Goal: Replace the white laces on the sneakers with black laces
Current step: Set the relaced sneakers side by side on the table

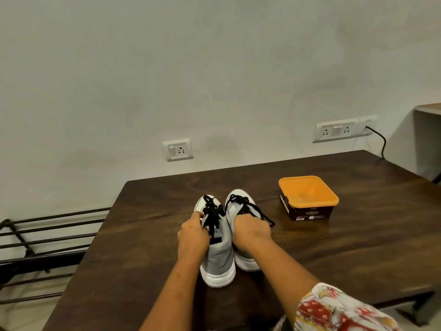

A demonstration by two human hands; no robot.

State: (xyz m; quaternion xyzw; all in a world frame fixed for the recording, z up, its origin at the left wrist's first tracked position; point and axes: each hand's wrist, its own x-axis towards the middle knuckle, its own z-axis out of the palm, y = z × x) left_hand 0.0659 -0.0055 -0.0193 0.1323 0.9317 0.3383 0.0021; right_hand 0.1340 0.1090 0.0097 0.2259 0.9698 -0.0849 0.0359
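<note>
While the left hand (193, 235) grips the left sneaker (218, 256) by its black laces (212, 211) on the counter (334, 254), right hand (251, 232) clasps the right sneaker (247, 264) alongside; fingertips hidden.

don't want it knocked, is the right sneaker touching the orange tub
Apart. The head view shows bare table between the right sneaker and the orange tub.

The left sneaker (218, 256) and right sneaker (232, 210) stand side by side on the counter (143, 235), toes toward the wall, both wearing black laces (212, 211). The left hand (192, 232) grips the left sneaker, and the right hand (251, 231) grips the right sneaker. A tub (307, 212) sits nearby on the right.
</note>
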